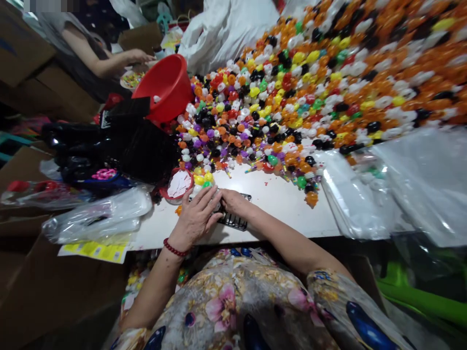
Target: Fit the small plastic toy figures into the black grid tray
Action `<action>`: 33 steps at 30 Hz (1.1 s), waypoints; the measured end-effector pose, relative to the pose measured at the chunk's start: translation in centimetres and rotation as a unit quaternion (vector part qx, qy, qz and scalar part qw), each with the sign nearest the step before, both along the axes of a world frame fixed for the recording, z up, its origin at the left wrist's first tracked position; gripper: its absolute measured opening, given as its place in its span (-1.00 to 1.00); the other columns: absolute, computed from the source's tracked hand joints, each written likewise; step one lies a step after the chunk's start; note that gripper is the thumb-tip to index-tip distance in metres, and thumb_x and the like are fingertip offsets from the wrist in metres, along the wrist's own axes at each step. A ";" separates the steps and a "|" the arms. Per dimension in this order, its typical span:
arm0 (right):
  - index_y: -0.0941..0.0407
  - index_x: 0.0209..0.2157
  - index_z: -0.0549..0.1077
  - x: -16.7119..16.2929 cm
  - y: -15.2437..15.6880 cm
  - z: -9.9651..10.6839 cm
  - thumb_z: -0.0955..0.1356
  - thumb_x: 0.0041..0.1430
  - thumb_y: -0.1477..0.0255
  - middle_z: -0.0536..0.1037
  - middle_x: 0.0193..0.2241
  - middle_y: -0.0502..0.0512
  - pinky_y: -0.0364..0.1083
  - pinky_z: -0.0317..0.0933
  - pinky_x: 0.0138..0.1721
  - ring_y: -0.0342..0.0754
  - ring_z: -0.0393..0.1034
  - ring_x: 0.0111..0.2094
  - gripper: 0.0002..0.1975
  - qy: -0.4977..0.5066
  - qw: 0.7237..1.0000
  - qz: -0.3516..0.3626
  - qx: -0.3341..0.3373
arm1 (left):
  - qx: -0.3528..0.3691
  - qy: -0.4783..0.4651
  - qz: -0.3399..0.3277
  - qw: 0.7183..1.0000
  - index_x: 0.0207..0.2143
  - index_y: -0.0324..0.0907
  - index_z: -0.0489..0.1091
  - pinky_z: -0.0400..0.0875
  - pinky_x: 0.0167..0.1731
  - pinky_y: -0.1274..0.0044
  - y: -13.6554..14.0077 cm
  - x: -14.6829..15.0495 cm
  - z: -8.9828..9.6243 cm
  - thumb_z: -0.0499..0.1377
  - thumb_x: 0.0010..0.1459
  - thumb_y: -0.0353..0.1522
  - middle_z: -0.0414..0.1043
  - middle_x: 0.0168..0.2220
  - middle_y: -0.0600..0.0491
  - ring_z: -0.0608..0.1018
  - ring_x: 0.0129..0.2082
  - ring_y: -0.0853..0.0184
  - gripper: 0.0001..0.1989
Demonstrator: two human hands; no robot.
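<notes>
At the front of the white table (284, 204), my two hands meet over a black slatted plastic rack (235, 221). My left hand (197, 214), with a dark red bead bracelet at the wrist, lies palm down with its fingers stretched out and its thumb apart. My right hand (235, 203) reaches over the rack with bent fingers; its fingertips are partly hidden, and what they grip cannot be made out. Just beyond the left fingers sit yellow plastic pieces (204, 178) and a green one. To their left stands a small red-rimmed basket (178, 185) holding white paper slips.
A large heap of colourful plastic pieces (292, 92) covers the table's back and right. A red tub (164, 87) stands at back left, near a co-worker's hand (140, 57). Clear plastic bags (105, 211) lie left, and more plastic bags (353, 194) lie right.
</notes>
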State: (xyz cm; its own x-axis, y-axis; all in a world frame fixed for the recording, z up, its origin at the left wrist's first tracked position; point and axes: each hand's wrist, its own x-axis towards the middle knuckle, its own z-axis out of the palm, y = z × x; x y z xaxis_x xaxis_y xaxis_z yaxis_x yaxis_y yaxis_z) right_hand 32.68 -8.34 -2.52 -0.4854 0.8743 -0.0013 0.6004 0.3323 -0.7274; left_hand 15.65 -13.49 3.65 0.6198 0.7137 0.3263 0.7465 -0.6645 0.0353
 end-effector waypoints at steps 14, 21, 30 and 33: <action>0.19 -0.15 0.43 14.7 -1.0 -0.6 0.27 0.24 0.52 0.40 -0.19 0.28 0.04 0.24 -0.14 0.10 0.31 -0.18 -0.82 -0.196 0.893 -0.378 0.146 | 0.032 -0.041 -0.032 0.998 0.32 -0.13 0.10 0.10 0.22 0.18 0.5 -0.1 0.3 0.05 0.32 -0.23 0.31 0.25 -0.18 0.38 0.22 0.10 -0.45; 0.20 -0.22 0.41 15.1 -0.5 -0.6 0.23 0.23 0.51 0.41 -0.22 0.35 0.09 0.18 -0.11 0.17 0.26 -0.14 -0.84 -0.242 0.881 -0.387 0.129 | 0.013 -0.026 -0.017 0.999 0.27 -0.12 0.19 0.10 0.24 0.17 1.2 0.3 0.5 0.02 0.33 -0.24 0.36 0.21 -0.13 0.38 0.22 0.11 -0.51; 0.09 -0.28 0.45 11.8 -1.6 2.4 0.24 0.25 0.37 0.51 -0.26 0.17 0.02 0.30 -0.15 0.05 0.39 -0.22 -0.83 0.049 0.934 -0.315 0.161 | -0.024 -0.011 0.007 1.000 0.26 -0.18 0.21 0.05 0.29 0.15 1.8 0.2 0.8 -0.06 0.36 -0.27 0.33 0.24 -0.12 0.32 0.27 0.15 -0.54; 0.08 -0.26 0.47 9.8 -1.0 3.8 0.26 0.25 0.35 0.53 -0.23 0.14 -0.01 0.31 -0.16 0.01 0.41 -0.21 -0.82 0.098 0.952 -0.250 0.148 | -0.040 -0.007 0.009 0.999 0.26 -0.19 0.21 0.07 0.29 0.16 1.9 0.2 0.6 -0.08 0.37 -0.28 0.33 0.23 -0.13 0.32 0.26 0.15 -0.53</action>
